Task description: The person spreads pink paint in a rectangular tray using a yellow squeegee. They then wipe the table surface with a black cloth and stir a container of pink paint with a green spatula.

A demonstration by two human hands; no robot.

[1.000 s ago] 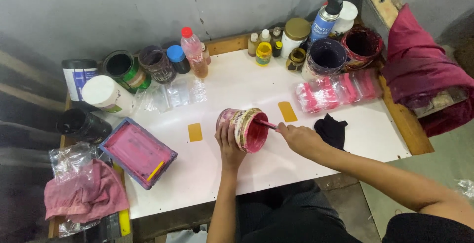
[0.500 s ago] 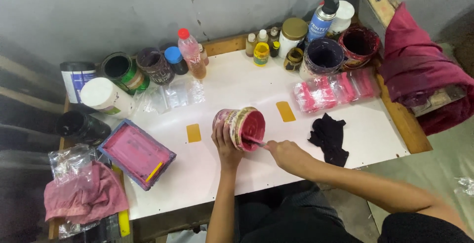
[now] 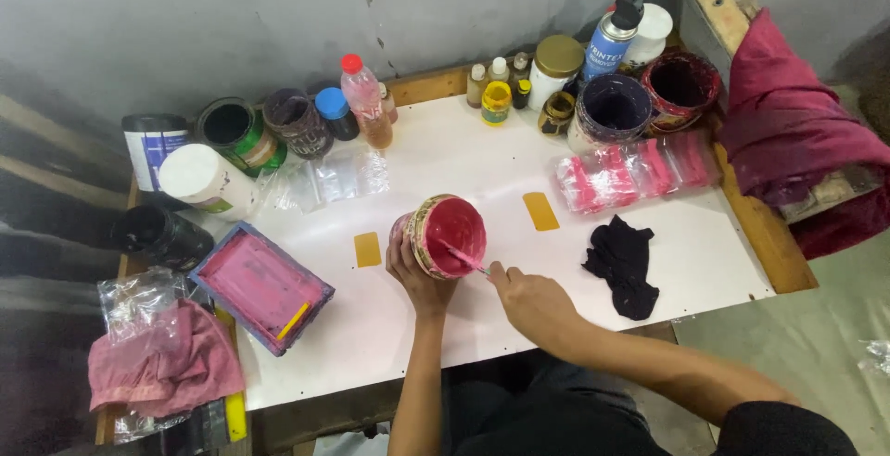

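My left hand (image 3: 419, 278) grips a small paint can (image 3: 443, 234) smeared with pink paint, tilted so its mouth faces me above the white table (image 3: 464, 155). My right hand (image 3: 528, 300) holds a thin stick (image 3: 464, 256) whose tip reaches into the pink paint inside the can. Two yellow tape patches (image 3: 368, 249) lie on the table on either side of the can. A black rag (image 3: 623, 261) lies just right of my right hand.
A pink-stained framed screen (image 3: 260, 285) lies at the left, a pink cloth (image 3: 162, 363) below it. Paint cans, jars and bottles (image 3: 363, 102) line the back edge beside a spray can (image 3: 612, 37). Plastic bags of pink material (image 3: 630, 171) lie at the right, and a dark red cloth (image 3: 788, 132) beyond.
My right hand has drawn back toward me and slightly left while the stick stays in the can. The can stays tilted in my left hand.
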